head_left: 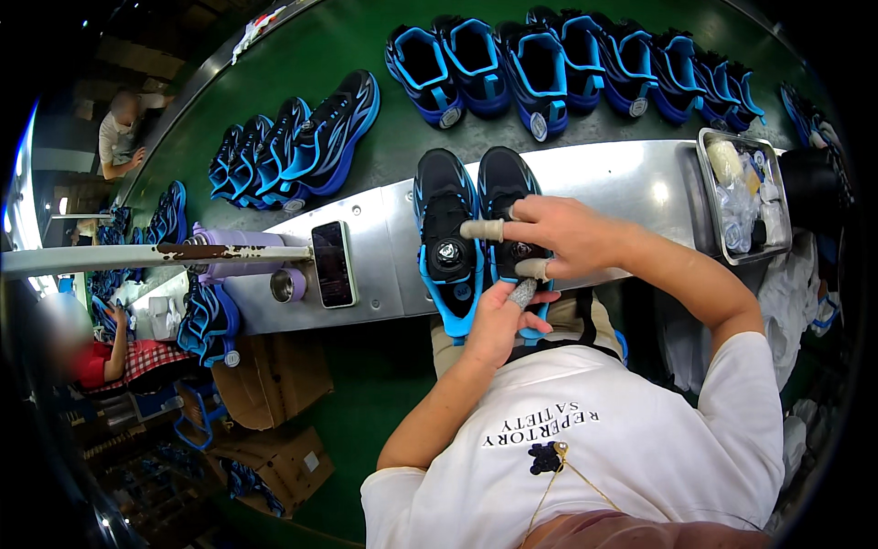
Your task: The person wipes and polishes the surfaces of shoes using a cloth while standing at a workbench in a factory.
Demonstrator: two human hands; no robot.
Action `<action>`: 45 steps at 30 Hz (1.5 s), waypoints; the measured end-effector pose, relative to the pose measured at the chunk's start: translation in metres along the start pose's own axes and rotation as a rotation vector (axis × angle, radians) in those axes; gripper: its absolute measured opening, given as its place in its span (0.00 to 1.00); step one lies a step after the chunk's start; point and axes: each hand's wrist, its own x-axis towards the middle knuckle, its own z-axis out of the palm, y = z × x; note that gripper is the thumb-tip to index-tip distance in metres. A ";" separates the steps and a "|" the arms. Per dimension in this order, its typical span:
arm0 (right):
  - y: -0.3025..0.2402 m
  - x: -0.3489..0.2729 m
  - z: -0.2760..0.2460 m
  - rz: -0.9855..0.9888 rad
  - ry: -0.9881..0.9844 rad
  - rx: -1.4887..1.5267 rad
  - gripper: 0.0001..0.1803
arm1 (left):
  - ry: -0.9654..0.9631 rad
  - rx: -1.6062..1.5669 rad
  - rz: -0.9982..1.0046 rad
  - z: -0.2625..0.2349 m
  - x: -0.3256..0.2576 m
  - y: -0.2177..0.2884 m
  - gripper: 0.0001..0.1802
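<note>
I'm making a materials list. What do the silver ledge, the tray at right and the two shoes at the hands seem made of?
Ledge: probably bare metal, smooth, given its bright glare.
Tray: likely metal too, from its shiny silvery rim.
Shoes: perhaps textile or synthetic, mostly matte black; any weave is too small to tell.

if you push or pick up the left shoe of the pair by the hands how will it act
The left shoe would probably slide rather than roll, as it lies top side up on a smooth, shiny bench. Its upper looks like fabric, so it may give when squeezed. Its heel lies by the near edge, so pulling it closer might tip it.
</note>
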 end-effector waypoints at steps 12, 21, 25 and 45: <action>0.015 -0.004 0.012 -0.064 -0.006 -0.058 0.38 | 0.010 -0.005 -0.003 0.008 0.004 -0.003 0.18; 0.023 -0.004 0.008 -0.091 -0.028 0.010 0.39 | 0.034 0.008 0.003 0.009 0.004 -0.004 0.18; 0.019 -0.009 0.015 -0.078 -0.106 -0.026 0.37 | 0.048 0.004 -0.015 0.011 0.005 -0.008 0.18; 0.039 -0.013 0.002 -0.176 -0.081 0.114 0.41 | -0.023 -0.005 -0.127 0.010 0.009 -0.002 0.16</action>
